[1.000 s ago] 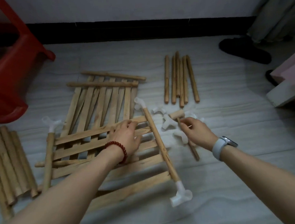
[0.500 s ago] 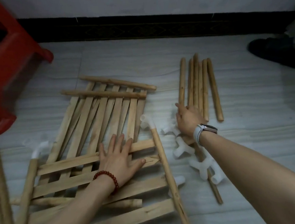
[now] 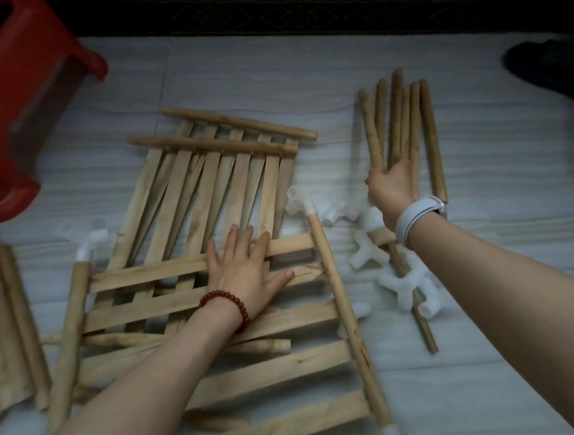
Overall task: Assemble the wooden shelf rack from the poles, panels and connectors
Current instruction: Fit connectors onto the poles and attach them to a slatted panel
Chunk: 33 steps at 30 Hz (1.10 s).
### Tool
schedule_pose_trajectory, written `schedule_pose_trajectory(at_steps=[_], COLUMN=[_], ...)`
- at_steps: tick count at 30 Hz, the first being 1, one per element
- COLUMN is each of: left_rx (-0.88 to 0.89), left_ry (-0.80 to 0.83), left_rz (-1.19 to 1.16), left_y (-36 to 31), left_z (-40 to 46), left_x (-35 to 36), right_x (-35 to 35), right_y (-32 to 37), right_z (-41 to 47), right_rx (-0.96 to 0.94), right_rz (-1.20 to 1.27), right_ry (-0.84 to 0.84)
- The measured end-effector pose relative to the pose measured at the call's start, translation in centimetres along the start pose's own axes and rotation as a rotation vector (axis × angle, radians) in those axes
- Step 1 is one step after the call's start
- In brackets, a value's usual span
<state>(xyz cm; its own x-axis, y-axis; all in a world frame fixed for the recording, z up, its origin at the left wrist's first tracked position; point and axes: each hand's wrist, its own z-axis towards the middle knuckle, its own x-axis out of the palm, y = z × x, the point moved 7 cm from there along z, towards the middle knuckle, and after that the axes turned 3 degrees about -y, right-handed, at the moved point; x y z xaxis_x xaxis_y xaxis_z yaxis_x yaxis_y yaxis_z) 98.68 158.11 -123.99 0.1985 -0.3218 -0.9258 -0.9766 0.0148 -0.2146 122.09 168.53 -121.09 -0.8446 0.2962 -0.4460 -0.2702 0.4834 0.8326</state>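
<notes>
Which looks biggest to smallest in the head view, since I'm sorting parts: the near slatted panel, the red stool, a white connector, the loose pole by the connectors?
1. near slatted panel
2. red stool, cropped, so unsure
3. loose pole
4. white connector

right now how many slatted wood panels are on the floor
2: one panel farther off, slats pointing away; one nearer panel overlapping it, under the flat left hand. More may be hidden underneath.

Red plastic stool (image 3: 13,112) at upper left on pale wood-grain floor (image 3: 267,74); dark patterned skirting (image 3: 297,17) along the wall at top; black shoe (image 3: 548,69) at right edge, near the skirting
</notes>
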Motion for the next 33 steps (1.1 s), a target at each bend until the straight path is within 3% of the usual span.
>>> schedule_pose_trajectory(at_steps=[5,9,17,22,27,30,33], left_rx=[-0.105,-0.187,-0.487,-0.576,-0.747,-0.778,-0.755], left_ry=[-0.181,-0.184,0.095,0.116,0.22,0.26,0.19], left_rz=[-0.18,-0.297,-0.386,-0.5,-0.658,-0.822,-1.012], left_y=[2.8,6.4,13.6,14.4,16.0,15.9,15.6], left_z=[-3.8,-8.4,-19.1,-23.3,-25.3,-25.7,-25.5], left_x=[-2.4,-5.0,-6.4,-5.6,-2.5,-0.9,0.0], right_x=[0.4,1.0,0.6,1.7,3.5,4.6,5.4], right_y=[-0.1,-0.1,1.1,-1.1,-0.3,-1.4,-2.3], right_z=[-5.7,-12.0,-24.8,-28.8,-32.2,-33.1,-33.0], right_rx=[0.003,0.063,-0.317,-0.245,-0.618,-0.581,-0.55], right_rz=[0.123,0.198,-0.134,-0.33,-0.543,-0.653,-0.759], right_ry=[0.173,0.374,0.682,0.761,0.826,0.916,0.945])
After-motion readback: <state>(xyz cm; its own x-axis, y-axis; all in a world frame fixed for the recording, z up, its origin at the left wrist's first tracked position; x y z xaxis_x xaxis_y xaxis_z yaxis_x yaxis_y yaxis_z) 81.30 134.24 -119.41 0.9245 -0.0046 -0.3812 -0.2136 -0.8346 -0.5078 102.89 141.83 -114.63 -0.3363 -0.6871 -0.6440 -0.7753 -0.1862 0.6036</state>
